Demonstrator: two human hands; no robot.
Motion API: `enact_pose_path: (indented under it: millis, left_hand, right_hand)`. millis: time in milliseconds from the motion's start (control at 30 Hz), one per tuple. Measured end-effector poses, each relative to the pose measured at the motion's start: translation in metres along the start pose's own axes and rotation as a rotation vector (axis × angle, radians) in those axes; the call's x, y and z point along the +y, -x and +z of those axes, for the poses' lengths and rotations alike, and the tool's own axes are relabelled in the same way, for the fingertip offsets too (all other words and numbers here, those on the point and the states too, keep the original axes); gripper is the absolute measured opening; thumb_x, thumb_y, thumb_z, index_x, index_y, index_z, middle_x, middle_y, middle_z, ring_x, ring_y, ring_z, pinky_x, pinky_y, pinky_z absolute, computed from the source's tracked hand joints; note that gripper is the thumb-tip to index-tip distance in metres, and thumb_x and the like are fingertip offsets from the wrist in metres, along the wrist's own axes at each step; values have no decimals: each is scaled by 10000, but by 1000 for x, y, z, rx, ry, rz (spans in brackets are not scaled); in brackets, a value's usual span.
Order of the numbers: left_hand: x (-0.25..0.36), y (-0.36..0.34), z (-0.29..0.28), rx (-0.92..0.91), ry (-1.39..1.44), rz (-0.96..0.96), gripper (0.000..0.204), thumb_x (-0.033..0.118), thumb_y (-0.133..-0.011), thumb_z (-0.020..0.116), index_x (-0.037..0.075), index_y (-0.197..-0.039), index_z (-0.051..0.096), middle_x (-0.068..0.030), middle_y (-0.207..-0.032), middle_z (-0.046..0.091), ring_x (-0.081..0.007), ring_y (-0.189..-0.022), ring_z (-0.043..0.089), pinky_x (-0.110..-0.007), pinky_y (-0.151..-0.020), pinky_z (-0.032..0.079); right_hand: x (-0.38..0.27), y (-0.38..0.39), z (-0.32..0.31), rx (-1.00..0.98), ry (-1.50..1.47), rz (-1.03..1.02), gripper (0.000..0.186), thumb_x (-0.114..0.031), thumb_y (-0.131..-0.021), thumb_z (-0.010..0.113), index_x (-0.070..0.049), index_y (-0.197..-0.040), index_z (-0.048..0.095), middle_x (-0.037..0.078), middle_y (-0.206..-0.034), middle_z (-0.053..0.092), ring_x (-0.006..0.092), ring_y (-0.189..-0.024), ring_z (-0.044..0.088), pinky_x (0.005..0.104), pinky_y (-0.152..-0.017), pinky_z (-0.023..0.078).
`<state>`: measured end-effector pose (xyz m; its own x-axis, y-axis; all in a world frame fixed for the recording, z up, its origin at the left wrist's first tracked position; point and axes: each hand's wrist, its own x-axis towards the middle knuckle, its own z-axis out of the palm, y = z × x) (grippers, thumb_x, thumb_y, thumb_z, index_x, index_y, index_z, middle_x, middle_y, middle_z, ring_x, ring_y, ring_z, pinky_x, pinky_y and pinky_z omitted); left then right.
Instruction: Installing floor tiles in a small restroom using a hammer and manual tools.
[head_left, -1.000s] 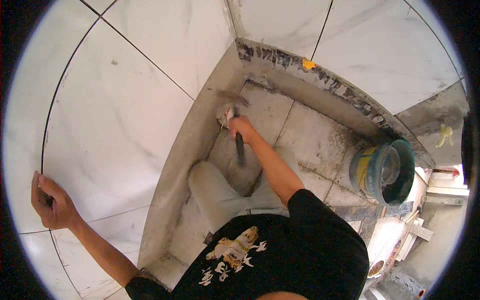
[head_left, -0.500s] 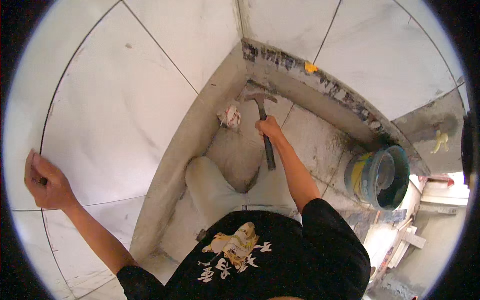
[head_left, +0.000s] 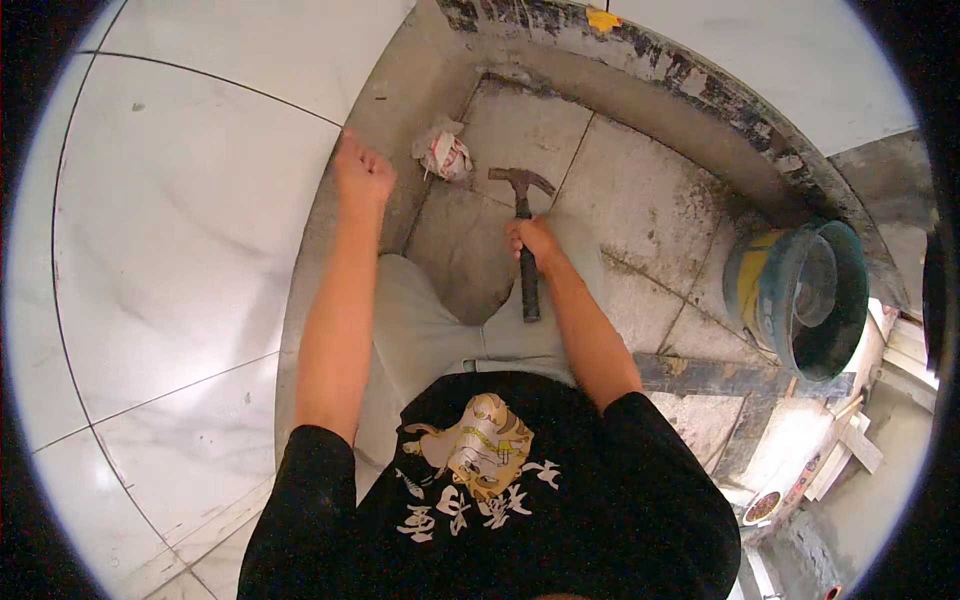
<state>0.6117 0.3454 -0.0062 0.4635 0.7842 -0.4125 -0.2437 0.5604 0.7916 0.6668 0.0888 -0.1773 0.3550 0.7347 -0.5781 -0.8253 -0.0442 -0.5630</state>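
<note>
My right hand (head_left: 533,240) is wrapped round the dark handle of a claw hammer (head_left: 529,288). Its rusty brown head points away from me, and the tool hangs above the floor in front of my lap. My left hand (head_left: 364,172) is raised at the left, in front of the unfinished grey strip beside the white wall tiles (head_left: 190,210). Its fingers are curled closed and slightly blurred; what is inside them, if anything, is hidden. A crumpled plastic bag (head_left: 445,155) with red and white in it lies on the floor between the two hands.
A dark green bucket (head_left: 865,300) lies tipped on its side at the right. A raw cement ledge (head_left: 690,80) bends round the far side, with an orange scrap (head_left: 603,19) on it. Dusty floor tiles (head_left: 650,190) surround my knees. Wood pieces (head_left: 858,445) lie at the far right.
My left hand has swung from the wall tiles at the far left inward to the corner near the bag. The view has tipped lower; the hammer stays in my right hand.
</note>
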Motion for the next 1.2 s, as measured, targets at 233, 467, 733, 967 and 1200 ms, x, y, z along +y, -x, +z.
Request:
enact_pose_path:
  millis: [233,467,733,967,1200]
  left_hand:
    - [7,-19,9,147,140,41,182,205,-919,485,122,-761,446,25,-575,251,-106,-463,234,-239,-408,240]
    - [-4,-25,15,404,-144,174,183,179,-889,541,97,-749,457,10,-572,289,-129,-482,267,-263,-427,274]
    - [16,-22,-12,12,97,47,94,63,-874,436,26,-949,478,23,-577,223,-114,-455,220,-235,-427,236]
    - [24,-3,-3,176,389,-181,330,64,-870,534,127,-605,349,50,-514,208,-88,-405,194,-209,-354,203]
    - [38,10,-7,-165,467,-332,175,74,-888,499,107,-716,503,55,-543,239,-72,-412,206,-199,-346,192]
  right_hand:
    - [-3,-8,-11,80,-32,71,120,-81,-794,512,-78,-678,480,-20,-554,418,79,-435,383,250,-375,362]
    - [5,-17,-16,126,-33,75,139,-134,-773,558,-68,-666,497,21,-521,450,141,-406,424,296,-373,382]
    - [4,-11,-11,123,126,23,123,-124,-778,570,-61,-700,499,18,-542,461,124,-429,432,303,-384,380]
    - [-21,3,25,232,610,-242,149,-128,-801,571,-41,-724,477,33,-562,485,137,-423,467,304,-387,386]
    - [-109,4,97,80,520,-419,232,-222,-820,584,-19,-748,498,60,-530,494,165,-403,496,341,-389,400]
